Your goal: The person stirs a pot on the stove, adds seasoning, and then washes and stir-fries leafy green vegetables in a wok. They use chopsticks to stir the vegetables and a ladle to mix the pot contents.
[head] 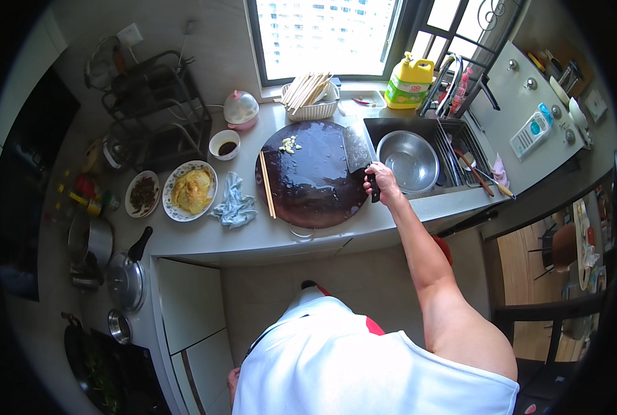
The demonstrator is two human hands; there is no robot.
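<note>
My right hand (pixel 382 182) is closed around the black handle of a cleaver (pixel 358 148), whose wide blade lies over the right edge of a round, wet cutting board (pixel 313 171). Chopped pale pieces, apparently garlic (pixel 289 144), sit near the board's upper left. A pair of wooden chopsticks (pixel 268 184) rests along its left edge. Low beside my body, my left hand (pixel 233 381) shows only in part, mostly hidden by the white shirt; its fingers cannot be made out.
Right of the board, a steel bowl (pixel 408 161) sits in the sink. To the left are a crumpled cloth (pixel 234 201), a plate of cooked egg (pixel 190 191), a dish of dark food (pixel 143 194) and a bowl of dark liquid (pixel 225 145). A chopstick basket (pixel 312 111) stands behind.
</note>
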